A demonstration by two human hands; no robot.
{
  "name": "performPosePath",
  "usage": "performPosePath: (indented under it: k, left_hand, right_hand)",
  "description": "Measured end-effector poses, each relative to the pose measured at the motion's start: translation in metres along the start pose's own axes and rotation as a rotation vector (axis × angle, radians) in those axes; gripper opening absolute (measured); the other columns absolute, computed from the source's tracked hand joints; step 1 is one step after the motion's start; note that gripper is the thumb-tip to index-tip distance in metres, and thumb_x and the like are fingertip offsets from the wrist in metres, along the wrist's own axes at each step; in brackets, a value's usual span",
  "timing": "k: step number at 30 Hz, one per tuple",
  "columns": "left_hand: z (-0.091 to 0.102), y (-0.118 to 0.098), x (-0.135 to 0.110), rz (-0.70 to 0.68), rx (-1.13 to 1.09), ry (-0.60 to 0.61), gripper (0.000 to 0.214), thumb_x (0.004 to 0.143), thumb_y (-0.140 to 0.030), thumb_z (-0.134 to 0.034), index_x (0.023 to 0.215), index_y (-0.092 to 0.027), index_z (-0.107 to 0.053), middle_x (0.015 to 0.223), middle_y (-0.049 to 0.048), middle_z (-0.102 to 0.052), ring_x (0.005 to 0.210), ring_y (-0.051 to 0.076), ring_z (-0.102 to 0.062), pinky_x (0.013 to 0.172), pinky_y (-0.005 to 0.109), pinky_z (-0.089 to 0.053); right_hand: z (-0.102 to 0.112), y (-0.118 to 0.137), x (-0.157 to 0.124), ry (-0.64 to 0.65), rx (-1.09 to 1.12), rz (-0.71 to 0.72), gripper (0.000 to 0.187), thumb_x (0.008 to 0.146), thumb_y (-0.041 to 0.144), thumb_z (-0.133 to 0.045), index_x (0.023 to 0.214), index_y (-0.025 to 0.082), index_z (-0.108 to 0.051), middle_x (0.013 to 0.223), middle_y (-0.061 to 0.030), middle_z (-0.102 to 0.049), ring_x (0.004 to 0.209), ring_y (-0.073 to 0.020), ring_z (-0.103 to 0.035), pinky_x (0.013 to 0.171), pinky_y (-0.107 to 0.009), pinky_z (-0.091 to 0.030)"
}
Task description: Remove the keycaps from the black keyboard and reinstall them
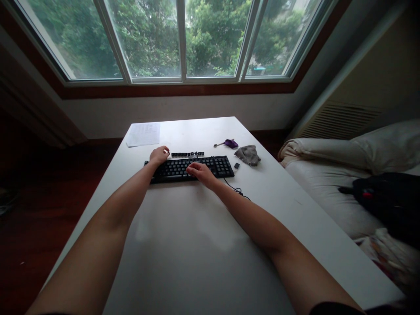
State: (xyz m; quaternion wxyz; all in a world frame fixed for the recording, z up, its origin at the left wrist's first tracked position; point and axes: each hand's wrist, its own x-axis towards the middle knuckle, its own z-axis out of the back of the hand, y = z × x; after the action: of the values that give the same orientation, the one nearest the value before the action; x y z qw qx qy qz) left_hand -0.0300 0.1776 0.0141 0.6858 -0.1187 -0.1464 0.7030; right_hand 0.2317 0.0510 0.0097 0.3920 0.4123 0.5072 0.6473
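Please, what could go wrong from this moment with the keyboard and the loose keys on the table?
1. The loose keys lie in a row just behind the keyboard, beside the left hand; a careless sweep might scatter them.
2. The cable lies loose near the right hand; catching it could drag the keyboard.
3. A small black piece sits alone right of the keyboard and may get lost.

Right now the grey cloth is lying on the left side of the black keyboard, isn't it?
Not quite. The grey cloth lies on the right side of the black keyboard, on the white table. The head view shows it.
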Motion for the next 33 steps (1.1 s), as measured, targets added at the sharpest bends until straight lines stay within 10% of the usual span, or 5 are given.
performPosePath:
  k: [8,33]
  left_hand:
    - [0.012,0.006,-0.013,-0.323,-0.085,-0.008,0.031,0.087,-0.031,-0.055,0.106,-0.025,-0.078,0.093,0.0023,-0.072,0.085,0.019,-0.063,0.079,0.028,-0.047]
    - [0.023,0.007,-0.028,-0.399,-0.055,0.126,0.026,0.081,-0.036,-0.065,0.099,-0.023,-0.078,0.093,0.0025,-0.076,0.088,0.020,-0.068,0.080,0.029,-0.050]
  right_hand:
    - [-0.001,-0.002,0.000,-0.001,-0.042,0.013,0.029,0.082,0.047,-0.066,0.086,0.018,-0.069,0.076,-0.0009,-0.066,0.069,-0.0145,-0.056,0.067,-0.028,-0.043]
    - [0.000,-0.004,-0.001,-0.006,-0.048,0.048,0.027,0.082,0.046,-0.065,0.084,0.019,-0.069,0.075,-0.0005,-0.065,0.070,-0.0148,-0.057,0.069,-0.028,-0.044]
